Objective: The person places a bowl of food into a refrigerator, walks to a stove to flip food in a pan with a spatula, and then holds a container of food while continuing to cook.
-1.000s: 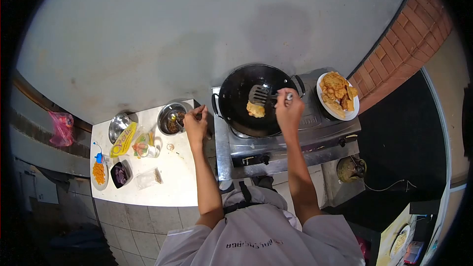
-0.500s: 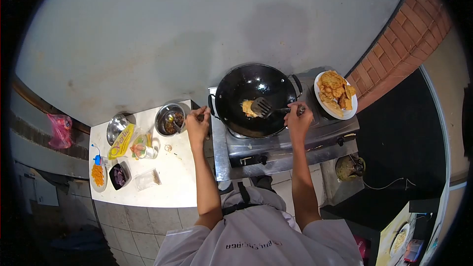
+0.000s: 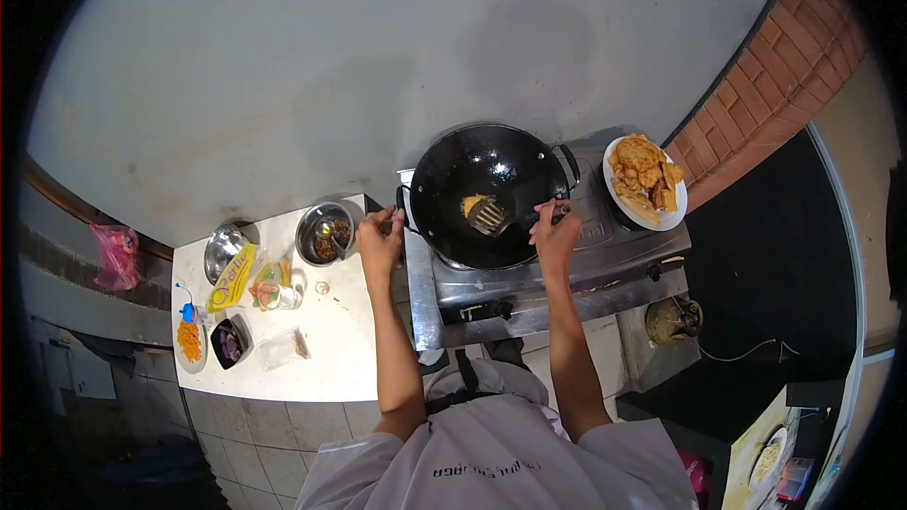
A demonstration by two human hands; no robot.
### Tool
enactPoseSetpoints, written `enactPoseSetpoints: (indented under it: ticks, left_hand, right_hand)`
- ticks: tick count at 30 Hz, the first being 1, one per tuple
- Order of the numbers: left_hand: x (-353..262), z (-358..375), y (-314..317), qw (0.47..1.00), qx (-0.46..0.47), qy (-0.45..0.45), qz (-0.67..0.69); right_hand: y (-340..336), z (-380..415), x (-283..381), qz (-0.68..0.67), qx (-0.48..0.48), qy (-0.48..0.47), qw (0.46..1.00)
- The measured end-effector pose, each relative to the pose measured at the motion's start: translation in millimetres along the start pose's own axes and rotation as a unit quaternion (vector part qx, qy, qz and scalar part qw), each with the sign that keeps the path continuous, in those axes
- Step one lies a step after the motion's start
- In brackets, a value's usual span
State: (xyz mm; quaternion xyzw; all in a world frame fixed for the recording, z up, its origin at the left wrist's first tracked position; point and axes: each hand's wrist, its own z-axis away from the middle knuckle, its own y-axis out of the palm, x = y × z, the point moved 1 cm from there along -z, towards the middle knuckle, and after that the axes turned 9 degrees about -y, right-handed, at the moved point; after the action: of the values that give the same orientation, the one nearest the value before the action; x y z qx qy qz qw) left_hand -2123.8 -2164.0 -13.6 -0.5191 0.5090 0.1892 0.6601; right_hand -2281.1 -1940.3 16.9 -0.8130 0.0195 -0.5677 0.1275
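Note:
A black wok sits on the stove, with a small golden-brown fried piece in its bottom. My right hand is closed round the handle of a slotted spatula. The spatula's blade lies over the right part of the fried piece and hides some of it. At the wok's left side, the fingers of my left hand are closed at the loop handle. Just left of that hand stands a metal bowl holding a dark mixture and a spoon.
A white plate of fried food rests right of the wok on the steel stove. On the white table are a yellow packet, another metal bowl, a black bowl and a plate of orange pieces.
My right hand has moved left and slightly down, sliding the spatula blade toward the fried piece. The wok has shifted slightly left and toward me. My left hand stays at its handle.

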Motion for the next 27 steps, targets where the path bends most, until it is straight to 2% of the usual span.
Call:
enactPoseSetpoints:
  ticks: [5,9,15,21,23,27]
  left_hand:
    - [3.5,-2.2,4.6,1.0,-0.011,0.026,0.0]
    - [-2.8,-1.0,5.7,0.999,0.003,0.001,0.04]
    - [4.9,-3.0,10.7,0.999,0.009,-0.022,0.047]
    - [6.6,-1.3,8.8,0.999,-0.003,-0.015,0.051]
    - [5.6,-0.7,7.2,0.998,0.001,-0.018,0.064]
    - [2.2,0.0,3.6,0.999,-0.015,-0.008,0.027]
  right_hand:
    - [6.1,1.9,-2.4,0.025,-0.012,-0.042,0.999]
    - [3.3,1.4,-1.3,0.026,-0.001,-0.024,0.999]
    - [-3.6,-3.1,0.9,-0.035,0.008,-0.005,0.999]
    - [-21.3,-21.1,20.4,-0.079,-0.013,-0.046,0.996]
    - [-25.4,-29.9,21.8,-0.008,0.042,-0.078,0.996]
    - [-21.2,-35.9,10.8,0.038,0.062,-0.117,0.99]
